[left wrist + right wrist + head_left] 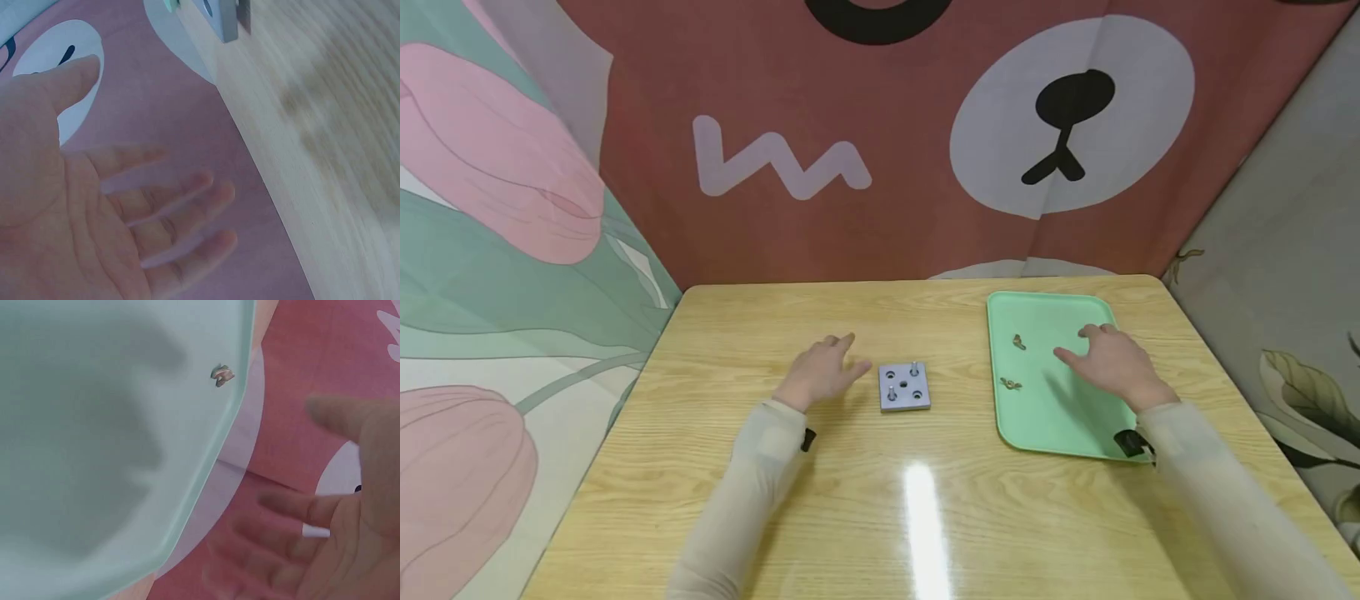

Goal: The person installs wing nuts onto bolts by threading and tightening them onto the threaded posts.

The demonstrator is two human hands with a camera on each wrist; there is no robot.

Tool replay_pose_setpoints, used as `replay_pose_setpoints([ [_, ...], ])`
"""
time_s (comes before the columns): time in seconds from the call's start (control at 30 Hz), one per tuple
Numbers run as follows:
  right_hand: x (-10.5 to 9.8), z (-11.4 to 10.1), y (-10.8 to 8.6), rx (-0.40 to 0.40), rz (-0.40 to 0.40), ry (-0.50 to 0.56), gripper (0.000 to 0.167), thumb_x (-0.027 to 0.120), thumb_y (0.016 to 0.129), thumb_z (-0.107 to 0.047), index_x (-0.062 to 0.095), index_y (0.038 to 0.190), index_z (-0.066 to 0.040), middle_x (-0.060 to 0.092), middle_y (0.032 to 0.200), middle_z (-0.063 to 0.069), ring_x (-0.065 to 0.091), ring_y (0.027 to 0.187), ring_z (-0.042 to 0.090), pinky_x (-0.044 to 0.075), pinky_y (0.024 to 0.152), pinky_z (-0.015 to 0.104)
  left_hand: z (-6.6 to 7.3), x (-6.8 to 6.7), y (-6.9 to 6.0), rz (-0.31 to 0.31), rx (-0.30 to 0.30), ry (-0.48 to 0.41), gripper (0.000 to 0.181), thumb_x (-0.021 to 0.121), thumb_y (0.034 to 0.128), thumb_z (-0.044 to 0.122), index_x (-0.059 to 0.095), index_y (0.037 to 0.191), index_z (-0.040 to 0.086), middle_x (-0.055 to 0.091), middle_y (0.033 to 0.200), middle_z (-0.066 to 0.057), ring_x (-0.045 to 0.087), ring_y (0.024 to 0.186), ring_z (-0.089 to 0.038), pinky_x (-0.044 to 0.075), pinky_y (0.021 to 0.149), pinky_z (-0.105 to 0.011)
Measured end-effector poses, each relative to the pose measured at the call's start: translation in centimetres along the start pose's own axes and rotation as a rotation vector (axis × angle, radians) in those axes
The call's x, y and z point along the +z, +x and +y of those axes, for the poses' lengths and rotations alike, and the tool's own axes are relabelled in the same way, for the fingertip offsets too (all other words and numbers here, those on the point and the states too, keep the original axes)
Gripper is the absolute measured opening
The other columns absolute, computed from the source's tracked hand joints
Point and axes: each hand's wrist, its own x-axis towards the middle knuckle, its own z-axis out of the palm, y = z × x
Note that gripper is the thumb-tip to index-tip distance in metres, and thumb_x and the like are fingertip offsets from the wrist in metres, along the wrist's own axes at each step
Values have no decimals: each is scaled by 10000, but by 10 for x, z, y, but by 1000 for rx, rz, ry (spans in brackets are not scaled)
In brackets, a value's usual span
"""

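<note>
Both hands are empty, fingers loosely spread and thumbs held well apart from them. The right hand (1116,367) hangs over the green tray (1052,433) and is the nearer hand to the two wing nuts: the farther one (1018,342) lies off to the left of its thumb tip, the nearer one (1011,383) left and back toward the person, its wings spread roughly left to right. Neither is touched. The metal plate (904,397), with two upright studs (892,394), sits on the table (850,483) just right of the left hand's (816,372) thumb, apart from it. The farther wing nut is too small to read its axis surely. The left wrist view cuts the plate off at its top edge; the right wrist view shows one wing nut only, with that hand's fingers blurred.
</note>
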Motion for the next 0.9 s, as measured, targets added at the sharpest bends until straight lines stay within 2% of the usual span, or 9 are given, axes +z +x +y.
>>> replay_pose_setpoints([
  [0.1,0,-1,1,-95,-19,-2,440,560,934,-363,624,1036,60,648,925,199,612,765,306,472,689,486,2,2,-2,-14,34,-24,638,411,972,515,446,1398,41,446,1387,-201,421,1264,-364,355,1005,-494],
  [0.17,2,-3,1,-154,-42,6,275,588,922,-258,652,942,9,661,805,98,588,649,192,472,631,416,3,4,-4,-24,55,-37,575,434,981,466,499,1354,32,490,1350,-187,450,1244,-342,362,1005,-473],
  [0.23,3,-5,1,-185,-65,12,205,593,913,-212,658,907,-18,649,767,45,550,605,136,458,596,377,4,6,-5,-44,62,-48,543,447,986,438,515,1340,32,512,1331,-171,467,1232,-325,366,1005,-458],
  [0.4,5,-10,0,-194,-89,25,184,589,914,-185,660,902,-16,645,769,48,549,607,136,459,582,370,7,11,-10,-100,64,-72,520,483,984,380,497,1348,9,509,1331,-180,466,1231,-328,359,1014,-451],
  [0.57,8,-12,2,-196,-130,45,167,584,918,-170,655,893,-21,630,756,31,532,601,136,445,576,356,13,14,-13,-146,73,-42,530,539,960,292,432,1392,3,434,1388,-209,419,1264,-355,339,1026,-468],
  [0.73,13,-14,4,-201,-181,43,157,576,923,-166,650,915,-27,624,773,30,524,613,137,433,573,342,20,22,-13,-186,75,-41,691,625,905,320,330,1456,25,338,1459,-186,351,1313,-344,307,1048,-460],
  [0.9,16,-19,7,-205,-214,46,164,574,928,-170,642,948,-22,622,784,31,530,620,137,432,571,338,26,34,-8,-198,63,-60,848,698,841,381,256,1493,67,273,1504,-149,281,1354,-338,268,1065,-471],
])
